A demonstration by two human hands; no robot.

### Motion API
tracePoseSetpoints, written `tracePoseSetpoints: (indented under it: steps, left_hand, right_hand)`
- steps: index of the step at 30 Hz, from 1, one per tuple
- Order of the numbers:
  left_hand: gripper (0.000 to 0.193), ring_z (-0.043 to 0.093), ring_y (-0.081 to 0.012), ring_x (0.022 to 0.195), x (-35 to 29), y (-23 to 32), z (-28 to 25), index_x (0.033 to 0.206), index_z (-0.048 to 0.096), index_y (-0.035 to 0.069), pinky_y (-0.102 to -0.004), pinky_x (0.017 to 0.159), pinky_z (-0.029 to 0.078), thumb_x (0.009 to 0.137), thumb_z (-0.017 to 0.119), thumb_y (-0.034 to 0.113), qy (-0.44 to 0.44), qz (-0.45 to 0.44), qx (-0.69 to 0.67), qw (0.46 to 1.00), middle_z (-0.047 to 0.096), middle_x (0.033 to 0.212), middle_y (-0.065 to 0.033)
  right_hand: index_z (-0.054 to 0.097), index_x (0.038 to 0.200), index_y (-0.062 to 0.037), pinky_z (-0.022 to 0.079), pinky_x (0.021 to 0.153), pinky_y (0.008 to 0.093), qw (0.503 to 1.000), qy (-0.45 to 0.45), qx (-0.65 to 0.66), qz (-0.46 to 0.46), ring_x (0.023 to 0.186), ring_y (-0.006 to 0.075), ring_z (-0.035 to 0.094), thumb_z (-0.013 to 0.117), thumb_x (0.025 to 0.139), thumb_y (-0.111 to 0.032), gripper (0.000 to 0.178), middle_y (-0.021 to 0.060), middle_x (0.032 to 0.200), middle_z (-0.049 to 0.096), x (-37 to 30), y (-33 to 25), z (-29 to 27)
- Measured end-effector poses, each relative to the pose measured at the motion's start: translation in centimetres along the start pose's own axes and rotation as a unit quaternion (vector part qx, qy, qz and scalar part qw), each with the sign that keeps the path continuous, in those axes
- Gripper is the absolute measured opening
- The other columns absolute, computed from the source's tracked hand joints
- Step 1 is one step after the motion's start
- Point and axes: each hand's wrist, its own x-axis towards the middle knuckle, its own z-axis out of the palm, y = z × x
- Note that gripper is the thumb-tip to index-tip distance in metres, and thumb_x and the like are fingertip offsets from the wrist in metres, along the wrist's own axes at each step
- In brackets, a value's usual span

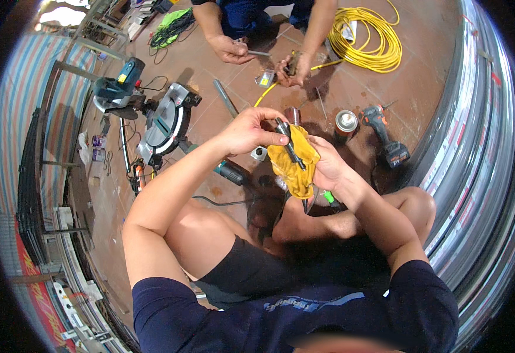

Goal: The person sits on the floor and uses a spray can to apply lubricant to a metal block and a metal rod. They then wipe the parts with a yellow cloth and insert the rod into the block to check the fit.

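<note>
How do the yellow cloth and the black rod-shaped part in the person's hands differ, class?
The yellow cloth is bright yellow; the black rod-shaped part is dark.
The cloth is crumpled and soft-looking; the part looks straight and rigid.
The cloth is broad; the part is slim.
Shared: both are held up in front of the person, the part overlapping the cloth in this view.

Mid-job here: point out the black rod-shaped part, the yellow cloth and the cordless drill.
Black rod-shaped part (294, 152): head view, on its lower half.
Yellow cloth (300, 180): head view, on its lower folds.
Cordless drill (384, 136): head view, on its handle.
</note>
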Motion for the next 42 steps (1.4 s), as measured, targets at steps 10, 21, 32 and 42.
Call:
tracePoseSetpoints:
  steps: [10,21,32,42]
  left_hand:
    - [0.045,0.066,-0.0141,0.078,-1.5,3.2,1.8,0.107,0.078,0.002,-0.0335,0.07,0.053,0.082,0.103,0.03,0.077,0.124,0.25,0.957,0.069,0.091,-0.0053]
    - [0.05,0.072,-0.0447,0.103,-3.4,6.4,5.1,0.104,0.073,0.003,-0.0524,0.085,0.058,0.097,0.081,0.051,0.075,0.152,0.464,0.869,0.073,0.103,-0.0206]
    - [0.044,0.076,-0.0408,0.083,-3.0,6.4,4.4,0.105,0.08,-0.002,-0.0485,0.073,0.057,0.105,0.075,0.042,0.183,-0.043,0.261,0.947,0.074,0.09,-0.0275]
    - [0.045,0.071,-0.0422,0.098,-2.9,7.6,4.8,0.118,0.071,0.008,-0.0529,0.081,0.056,0.098,0.081,0.047,0.003,0.329,0.468,0.82,0.067,0.108,-0.0147]
  right_hand:
    - [0.075,0.116,0.0003,0.06,0.064,0.0336,0.96,0.178,-0.175,-0.13,0.075,0.0157,0.074,0.06,0.12,-0.028,0.032,0.0077,0.096,0.078,0.7,0.3,0.2]
    - [0.077,0.11,0.0034,0.055,0.068,0.0281,0.877,0.238,-0.294,-0.296,0.078,0.008,0.069,0.07,0.112,-0.012,0.017,0.0034,0.094,0.078,0.3,-1.5,0.5]
    - [0.069,0.136,-0.0012,0.057,0.089,0.0383,0.775,0.008,-0.569,-0.276,0.097,0.0187,0.069,0.07,0.112,-0.029,0.037,0.009,0.106,0.075,-1.2,-4.2,0.3]
    - [0.067,0.138,-0.0012,0.066,0.086,0.0352,0.987,0.005,-0.161,-0.027,0.101,0.0182,0.078,0.065,0.117,-0.033,0.038,0.0096,0.122,0.077,-0.7,-2.4,0.8]
